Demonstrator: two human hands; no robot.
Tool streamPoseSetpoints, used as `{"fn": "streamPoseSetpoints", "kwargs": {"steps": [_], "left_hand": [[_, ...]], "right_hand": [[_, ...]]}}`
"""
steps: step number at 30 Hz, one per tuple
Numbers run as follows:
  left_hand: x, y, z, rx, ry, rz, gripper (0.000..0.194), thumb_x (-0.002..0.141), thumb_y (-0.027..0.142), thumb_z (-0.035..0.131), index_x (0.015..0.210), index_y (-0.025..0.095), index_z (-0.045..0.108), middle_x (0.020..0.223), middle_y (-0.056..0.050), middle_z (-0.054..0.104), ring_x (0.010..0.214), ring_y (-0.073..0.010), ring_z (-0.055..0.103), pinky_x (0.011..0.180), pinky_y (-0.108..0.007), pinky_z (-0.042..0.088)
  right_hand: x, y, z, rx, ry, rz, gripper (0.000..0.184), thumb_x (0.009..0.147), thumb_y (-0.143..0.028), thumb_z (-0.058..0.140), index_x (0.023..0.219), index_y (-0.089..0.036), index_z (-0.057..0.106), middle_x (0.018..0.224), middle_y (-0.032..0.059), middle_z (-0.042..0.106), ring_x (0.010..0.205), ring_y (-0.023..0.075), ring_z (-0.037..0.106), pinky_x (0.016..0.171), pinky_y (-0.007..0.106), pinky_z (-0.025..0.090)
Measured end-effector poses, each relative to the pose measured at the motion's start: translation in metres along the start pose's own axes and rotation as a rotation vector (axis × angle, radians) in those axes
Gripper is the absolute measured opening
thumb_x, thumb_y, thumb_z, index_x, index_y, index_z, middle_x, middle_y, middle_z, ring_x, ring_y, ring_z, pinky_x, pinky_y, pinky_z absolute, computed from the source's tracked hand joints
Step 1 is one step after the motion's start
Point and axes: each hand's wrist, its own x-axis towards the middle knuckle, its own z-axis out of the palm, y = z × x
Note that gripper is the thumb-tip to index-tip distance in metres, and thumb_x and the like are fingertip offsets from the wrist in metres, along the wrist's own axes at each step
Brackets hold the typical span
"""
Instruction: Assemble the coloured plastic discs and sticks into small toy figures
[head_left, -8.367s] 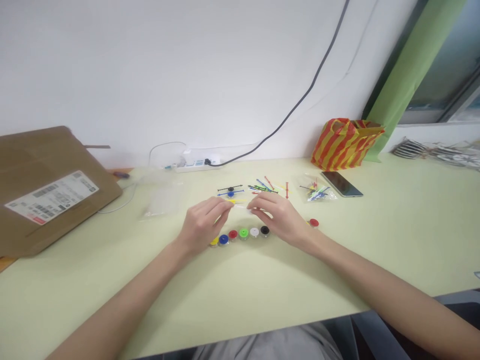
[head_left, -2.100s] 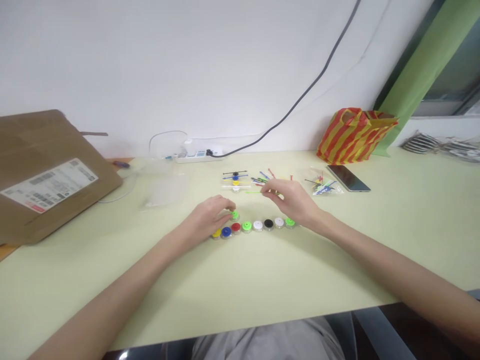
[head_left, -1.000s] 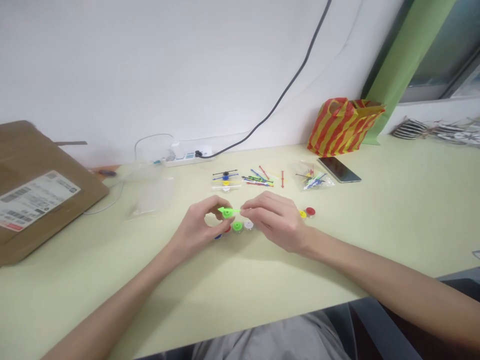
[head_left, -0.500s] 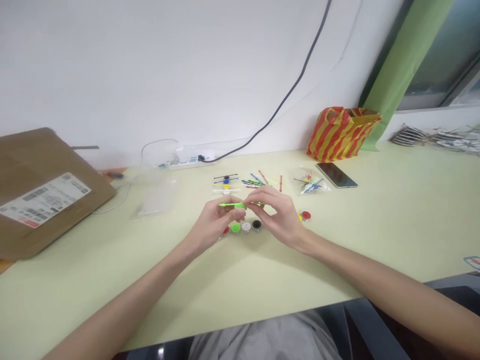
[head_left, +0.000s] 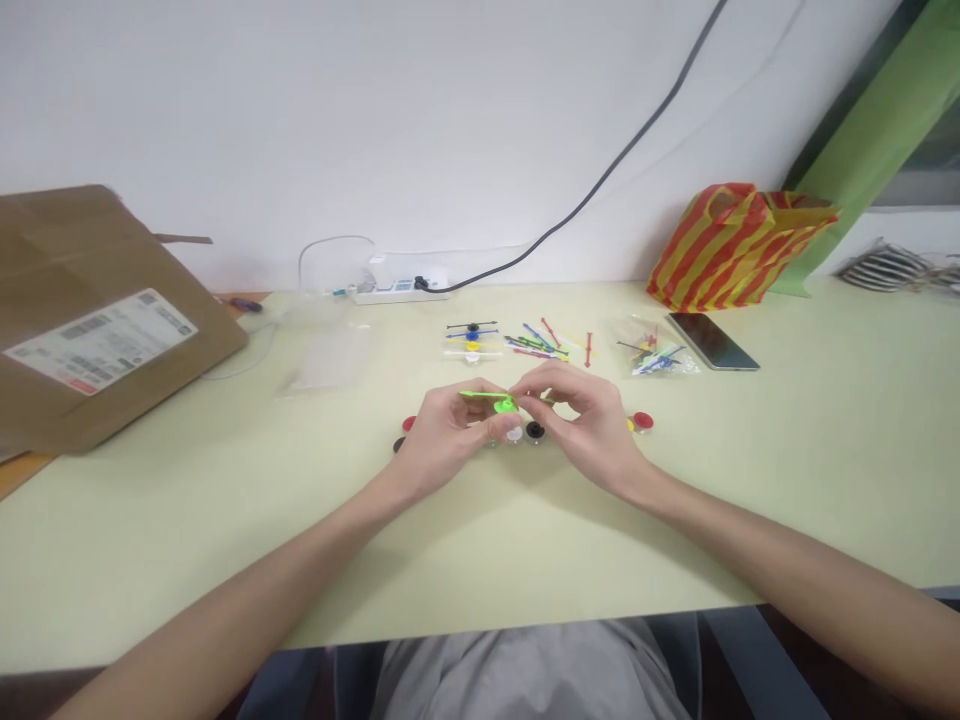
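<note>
A bright green round base [head_left: 505, 407] is pinched between the thumb and fingers of my left hand [head_left: 446, 432]. Lying across its top is a green arrow spinner [head_left: 481, 394], whose right part my right hand [head_left: 592, 420] grips with thumb and fingertips. Whether arrow and base are joined I cannot tell. On the table below the hands, a white round base [head_left: 514, 435] and a black round base [head_left: 535, 430] show between them. A red round base [head_left: 643, 421] lies right of my right hand. Red and black pieces are partly covered by my left hand.
Spinners with arrows on bases [head_left: 472, 336] stand in a column behind the hands, beside a pile of loose coloured arrows [head_left: 536, 343]. Further right are a clear bag of parts [head_left: 654, 350], a phone [head_left: 714, 341] and a striped bag [head_left: 731, 250]. A cardboard parcel [head_left: 112, 240] stands left.
The camera view has shifted, so the table's contents sit higher and mostly farther right. Both hands keep hold of the green pieces, and more of the green base's face shows below the arrow.
</note>
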Motion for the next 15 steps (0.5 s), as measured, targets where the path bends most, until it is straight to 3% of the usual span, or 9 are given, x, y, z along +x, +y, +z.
{"fn": "streamPoseSetpoints", "kwargs": {"steps": [6,10,15], "left_hand": [[-0.003,0.01,-0.005,0.02,0.001,0.018,0.028,0.081,0.042,0.082,0.094,0.018,0.075,0.088,-0.006,0.074,0.077,-0.018,0.069,0.07,-0.028,0.055],[-0.004,0.016,-0.009,0.075,-0.077,0.041,0.024,0.083,0.041,0.08,0.093,0.019,0.077,0.088,-0.005,0.074,0.08,-0.0184,0.068,0.074,-0.029,0.054],[-0.006,0.015,-0.008,0.025,-0.109,0.03,0.02,0.085,0.038,0.079,0.092,0.019,0.077,0.084,-0.003,0.072,0.076,-0.0151,0.064,0.072,-0.027,0.051]], "right_hand": [[-0.006,-0.007,0.006,0.017,0.054,0.052,0.009,0.096,-0.026,0.066,0.093,-0.024,0.074,0.093,0.0045,0.072,0.087,0.0199,0.067,0.066,0.031,0.055],[-0.009,-0.011,0.008,-0.015,0.094,-0.001,0.01,0.097,-0.024,0.064,0.095,-0.026,0.074,0.092,0.0049,0.072,0.085,0.0201,0.067,0.066,0.032,0.056],[-0.01,-0.012,0.008,-0.066,0.045,-0.086,0.013,0.097,-0.019,0.063,0.098,-0.026,0.074,0.095,0.0057,0.071,0.087,0.0206,0.068,0.068,0.033,0.057]]}}
